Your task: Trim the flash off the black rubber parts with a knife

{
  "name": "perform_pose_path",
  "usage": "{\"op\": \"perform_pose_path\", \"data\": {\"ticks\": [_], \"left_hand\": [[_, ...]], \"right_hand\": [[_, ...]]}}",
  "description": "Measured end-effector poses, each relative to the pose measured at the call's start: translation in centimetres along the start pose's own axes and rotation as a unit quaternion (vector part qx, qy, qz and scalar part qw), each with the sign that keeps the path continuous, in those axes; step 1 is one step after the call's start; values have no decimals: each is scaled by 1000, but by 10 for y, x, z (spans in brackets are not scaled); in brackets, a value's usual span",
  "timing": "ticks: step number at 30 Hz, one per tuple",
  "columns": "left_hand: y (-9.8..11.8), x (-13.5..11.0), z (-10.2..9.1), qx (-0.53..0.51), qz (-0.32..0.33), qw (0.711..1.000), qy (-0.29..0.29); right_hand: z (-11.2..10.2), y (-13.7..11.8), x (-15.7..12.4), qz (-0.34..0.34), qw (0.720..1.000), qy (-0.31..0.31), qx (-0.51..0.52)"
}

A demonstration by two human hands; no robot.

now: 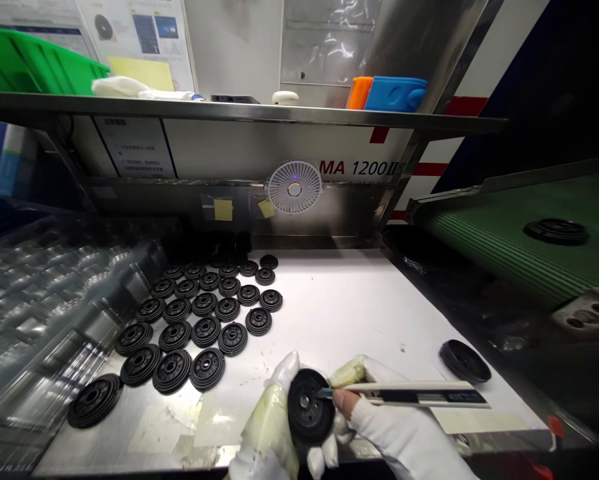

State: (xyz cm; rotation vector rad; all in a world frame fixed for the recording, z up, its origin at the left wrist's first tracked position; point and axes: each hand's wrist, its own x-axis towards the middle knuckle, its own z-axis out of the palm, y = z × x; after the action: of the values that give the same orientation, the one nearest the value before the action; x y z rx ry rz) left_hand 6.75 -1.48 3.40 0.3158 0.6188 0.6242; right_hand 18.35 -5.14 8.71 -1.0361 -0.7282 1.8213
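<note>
The left hand [269, 427], in a white glove with a yellowish coated palm, is closed around the rim of a black ribbed disc [307, 407]. It holds the disc up off the tabletop [329, 313], close to the near edge at 6 o'clock, with one face turned toward the camera. The right hand [399, 433], gloved in the same way, is curled firmly around a snap-off knife [419, 395]. The knife lies roughly level, and its blade reaches the hub of the disc.

At 10 o'clock from the hands, rows of matching discs [206, 331] lie flat on the tabletop. Beyond them, at 9 o'clock, are stacked clear plastic trays [44, 313]. A lone disc [464, 360] lies at 2 o'clock, and farther out a green conveyor belt [499, 247] carries another disc [554, 231]. At 12 o'clock, a white fan [294, 187] hangs below a steel shelf [229, 110], which holds a green bin [29, 67] and a blue box [394, 93].
</note>
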Motion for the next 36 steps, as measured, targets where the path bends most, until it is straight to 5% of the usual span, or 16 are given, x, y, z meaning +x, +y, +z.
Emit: {"op": "perform_pose_path", "data": {"ticks": [7,16,24,36], "left_hand": [[1,-2,4,-27,-21,999,14],[-2,-2,-1,-37,-35,999,-15],[2,1,4,-42,-10,999,-2],[13,-12,9,-13,-21,1000,17]], "right_hand": [[-21,3,4,-108,979,116,-132],[-27,9,6,-106,979,104,-138],[-14,15,-3,-8,995,26,-98],[-32,8,9,-113,975,120,-150]]}}
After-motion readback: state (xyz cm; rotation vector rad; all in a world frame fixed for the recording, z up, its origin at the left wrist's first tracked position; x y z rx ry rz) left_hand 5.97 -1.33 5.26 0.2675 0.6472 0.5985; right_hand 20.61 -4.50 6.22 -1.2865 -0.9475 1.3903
